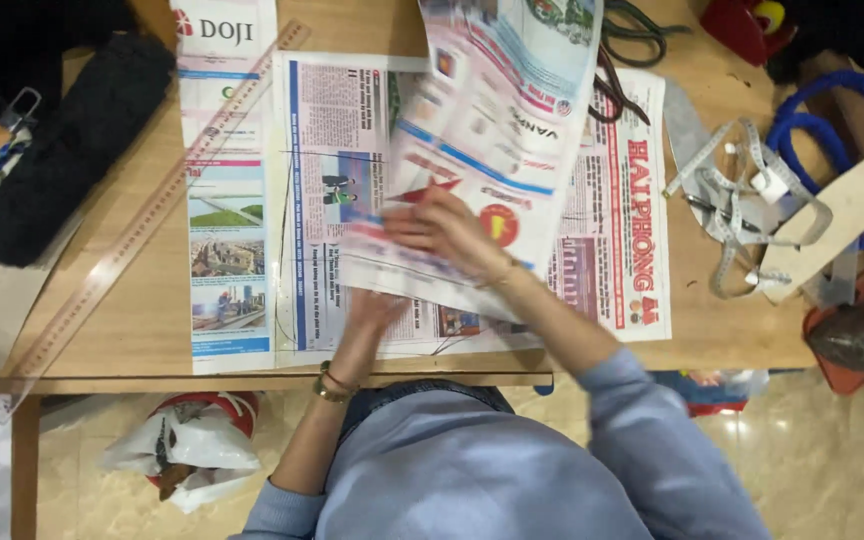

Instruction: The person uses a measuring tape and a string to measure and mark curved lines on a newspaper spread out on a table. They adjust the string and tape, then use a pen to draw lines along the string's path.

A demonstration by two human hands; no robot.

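Several newspaper sheets lie spread on a wooden table (132,320). My right hand (442,232) rests on top of a loose newspaper sheet (497,120) that lies tilted over the others, fingers blurred and pressing it. My left hand (374,308) is partly tucked under that sheet's lower edge, on the flat newspaper (327,200) beneath. Whether either hand pinches the paper is unclear. A bracelet sits on each wrist.
A long clear ruler (142,225) lies diagonally at the left. Black fabric (72,140) is at the far left. Scissors (617,85), a measuring tape (742,200), blue cord (822,125) and a curved ruler (832,225) lie at the right. A white bag (187,450) is on the floor.
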